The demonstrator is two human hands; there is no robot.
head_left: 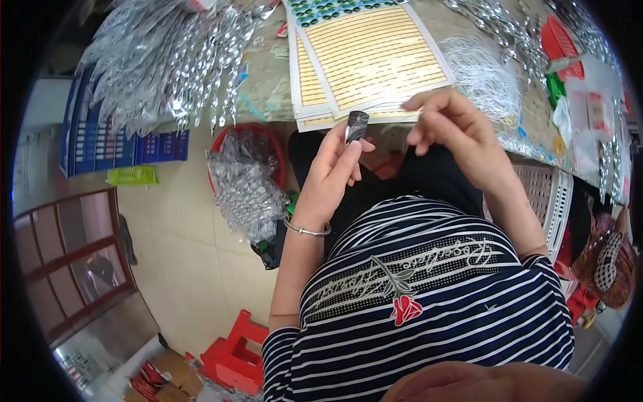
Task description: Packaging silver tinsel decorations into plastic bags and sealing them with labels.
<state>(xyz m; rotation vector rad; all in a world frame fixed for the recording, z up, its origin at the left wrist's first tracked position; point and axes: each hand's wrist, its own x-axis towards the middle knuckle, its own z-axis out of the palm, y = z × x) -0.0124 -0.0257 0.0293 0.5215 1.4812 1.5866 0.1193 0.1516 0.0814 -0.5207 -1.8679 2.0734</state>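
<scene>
Beyond both hands, we record a worktable (271, 84) running across the upper part of the view. On it, forward and left of the grip, we note a heap of silvery twisted pieces (151, 60), many of them in clear wrapping. Directly ahead of the grip we find overlapping printed sheets (378, 57), pale yellow with rows of dark-edged lines; green oval motifs fill the far end. Well left of the grip, below the heap, sits a blue crate (100, 127). Nearer, left of the wrist and below table level, we observe a red basin (280, 157) filled with more wrapped silvery goods. Forward and right of the grip, beside the sheets, lies a loose tangle of white strands (479, 74).

We find the right hand (462, 137) raised to the right of the grip, near the sheets' lower edge, its fingers bent; we cannot tell whether anything thin is pinched there. The left hand (329, 167) is closed on a small dark glossy piece (358, 126), thumb across its near face, fingers behind. The piece stands up from the fingertips, its upper end in line with the sheets' near edge; contact cannot be confirmed. Below the grip, we note a metal bangle (308, 231) around the wrist.
</scene>
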